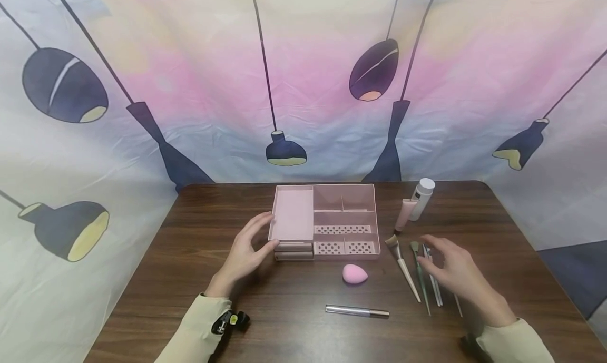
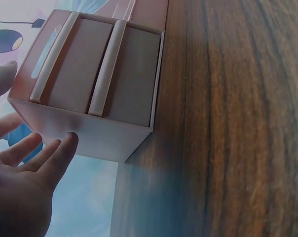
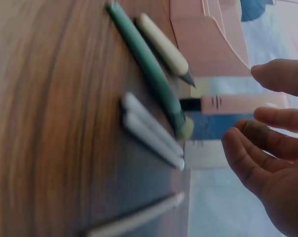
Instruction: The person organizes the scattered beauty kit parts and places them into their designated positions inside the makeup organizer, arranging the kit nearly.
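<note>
A pink makeup organizer [image 1: 295,213] stands toward the back middle of the table. My left hand [image 1: 244,252] is at its left side, fingers spread and thumb by the front corner. In the left wrist view, two drawers [image 2: 77,64] show at the organizer's front. Over the row of makeup brushes hovers my right hand [image 1: 455,271], fingers loosely bent with nothing in them. Nearest to it lie a green-handled brush [image 1: 420,278] and a pair of slim white sticks [image 1: 433,284]. A pale-handled brush [image 1: 408,276] lies left of these, and another thin stick [image 1: 458,305] is partly hidden beneath the hand.
In front of the organizer sits a pink makeup sponge [image 1: 354,274], with a silver tube [image 1: 357,311] lying nearer. Behind the brushes stand a pink squeeze tube [image 1: 405,215] and a white bottle [image 1: 422,202]. A patterned curtain [image 1: 313,78] hangs along the table's back edge.
</note>
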### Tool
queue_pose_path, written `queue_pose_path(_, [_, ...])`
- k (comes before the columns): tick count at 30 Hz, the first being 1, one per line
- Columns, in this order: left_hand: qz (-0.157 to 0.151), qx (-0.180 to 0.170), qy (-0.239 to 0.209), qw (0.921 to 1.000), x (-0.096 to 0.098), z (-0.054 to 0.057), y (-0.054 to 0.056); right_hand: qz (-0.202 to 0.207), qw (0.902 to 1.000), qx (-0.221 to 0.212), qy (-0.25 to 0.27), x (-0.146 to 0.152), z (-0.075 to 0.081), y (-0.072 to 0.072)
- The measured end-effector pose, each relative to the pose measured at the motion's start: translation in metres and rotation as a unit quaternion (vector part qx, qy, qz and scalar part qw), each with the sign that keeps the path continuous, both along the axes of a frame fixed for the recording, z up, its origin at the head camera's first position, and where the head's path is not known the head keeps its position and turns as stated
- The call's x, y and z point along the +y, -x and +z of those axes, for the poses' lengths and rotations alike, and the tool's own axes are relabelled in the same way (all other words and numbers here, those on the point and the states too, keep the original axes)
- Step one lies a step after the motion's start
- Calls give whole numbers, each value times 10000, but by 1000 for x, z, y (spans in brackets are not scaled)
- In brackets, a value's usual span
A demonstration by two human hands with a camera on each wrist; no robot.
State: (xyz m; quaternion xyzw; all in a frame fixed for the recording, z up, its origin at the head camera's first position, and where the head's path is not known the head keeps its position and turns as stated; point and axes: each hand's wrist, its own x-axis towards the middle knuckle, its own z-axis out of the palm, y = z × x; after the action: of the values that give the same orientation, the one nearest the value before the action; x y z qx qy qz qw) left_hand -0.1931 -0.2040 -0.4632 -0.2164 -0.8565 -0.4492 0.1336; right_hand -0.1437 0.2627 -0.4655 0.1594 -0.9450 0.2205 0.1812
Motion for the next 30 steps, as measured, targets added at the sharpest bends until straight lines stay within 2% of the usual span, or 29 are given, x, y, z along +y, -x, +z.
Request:
queue_pose_path(7, [-149, -38, -368, 9992, 1, -4, 1, 244, 9995, -200, -16, -20, -5, 9])
queue_pose_path(13, [-48, -63, -143, 9999, -1, -4, 0, 237, 9986, -437, -203, -35, -8, 14])
queue_pose_path(19, [-78, 13, -58, 10000, -1, -1, 1, 241, 9987, -424, -155, -39, -12, 19])
queue_pose_path(30, [-48, 35, 28, 10000, -1, -1, 1, 135, 9968, -752, -232, -43, -13, 19])
